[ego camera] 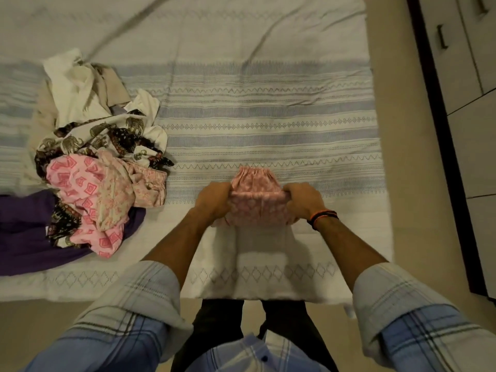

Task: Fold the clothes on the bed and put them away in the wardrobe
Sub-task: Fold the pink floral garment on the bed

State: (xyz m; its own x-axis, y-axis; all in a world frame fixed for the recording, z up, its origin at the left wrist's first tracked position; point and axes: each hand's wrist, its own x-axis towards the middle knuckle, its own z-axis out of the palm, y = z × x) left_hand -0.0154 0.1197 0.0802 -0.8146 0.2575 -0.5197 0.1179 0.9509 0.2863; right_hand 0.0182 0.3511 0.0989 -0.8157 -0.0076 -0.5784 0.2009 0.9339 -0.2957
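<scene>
I stand at the near edge of the bed (268, 108), and the pink printed garment (256, 202) lies on the bedspread close to this edge, a little toward the right side. It is already a small packet; its gathered waistband shows at the far end. My left hand (214, 198) grips the left end of the upper fold with curled fingers, and my right hand (302, 200) grips the right end in the same way, so both hands are closed on the cloth.

I judge that I am making one of the last folds of this piece. To do it well, I should keep both hands at the same height and bring the fold forward evenly, so that the edges meet straight and no corner hangs out. A small piece of fabric shows under my left hand at the lower left of the packet; I think I should tuck it in before I press. After that I would flatten the packet with open palms, from the middle to the sides, to push out air and wrinkles.

The heap of unfolded clothes (94, 157) waits near the left edge of the bed, well apart from my packet, with a purple cloth (24, 232) partly under it. The wardrobe (467, 63) stands beside the right edge of the bed, doors closed.
</scene>
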